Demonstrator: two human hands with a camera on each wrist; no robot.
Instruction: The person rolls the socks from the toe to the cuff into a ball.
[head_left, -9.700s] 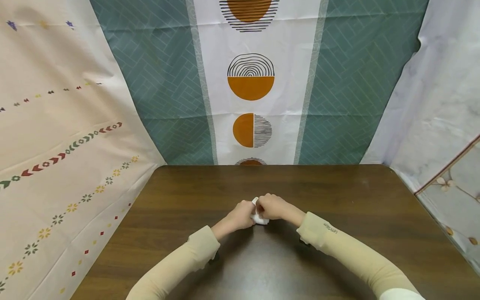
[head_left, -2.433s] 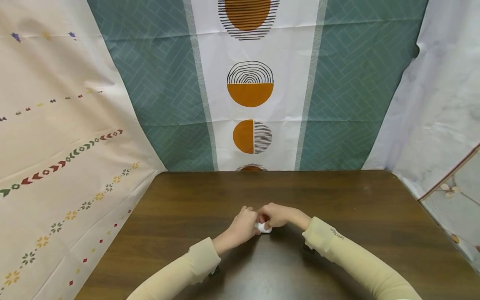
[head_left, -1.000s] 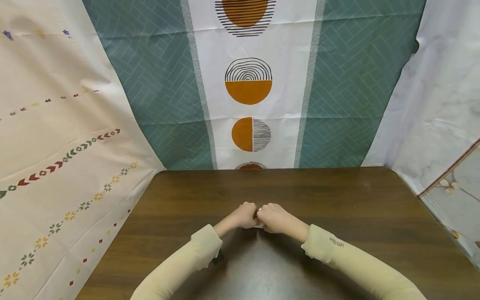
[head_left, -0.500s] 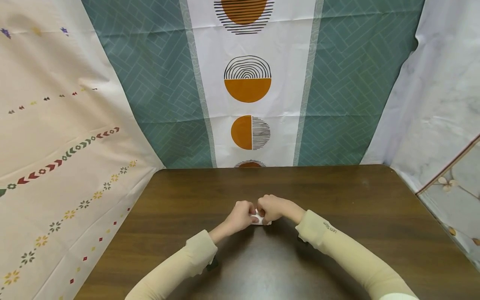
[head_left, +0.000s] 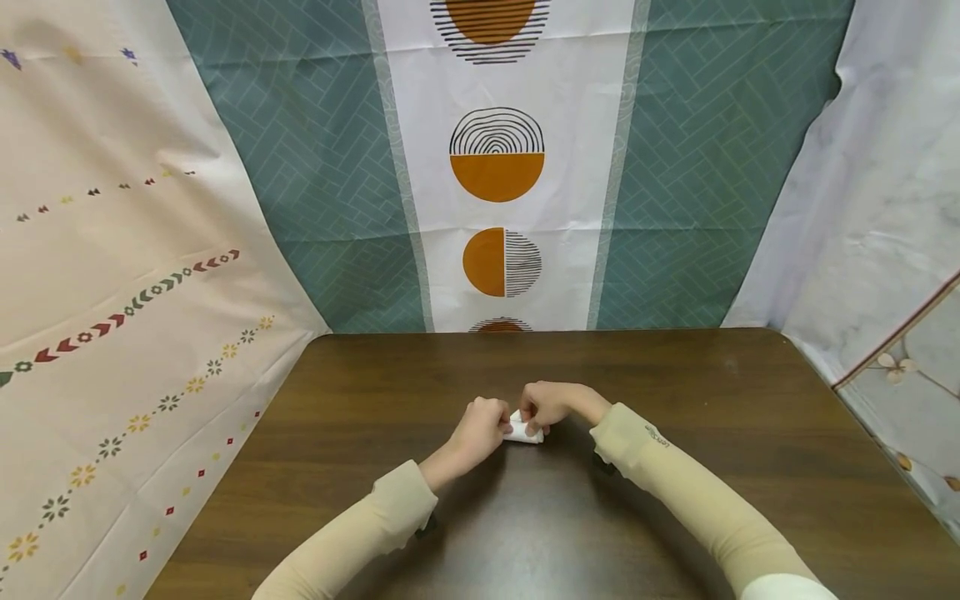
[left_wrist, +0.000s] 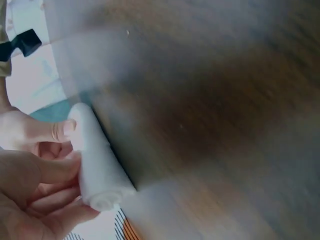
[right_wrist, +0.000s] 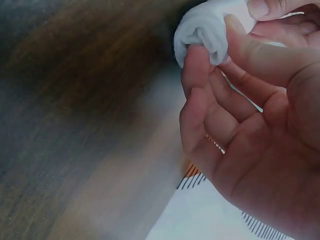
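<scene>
- From my head view the scene was evenly and softly lit, with no hard glare on the backdrop cloths [head_left: 517,167].
- I saw a broad pale sheen on the near part of the dark table [head_left: 675,400], and soft shadows under both forearms.
- The head picture was sharp in the middle; straight edges bowed towards the corners.
- My left wrist view was smeared: the wood grain ran in streaks under a milky haze, and only the white roll [left_wrist: 97,160] was fairly clear.
- My right wrist view was soft too, with the right hand [right_wrist: 250,125] large, close and slightly blurred.
</scene>
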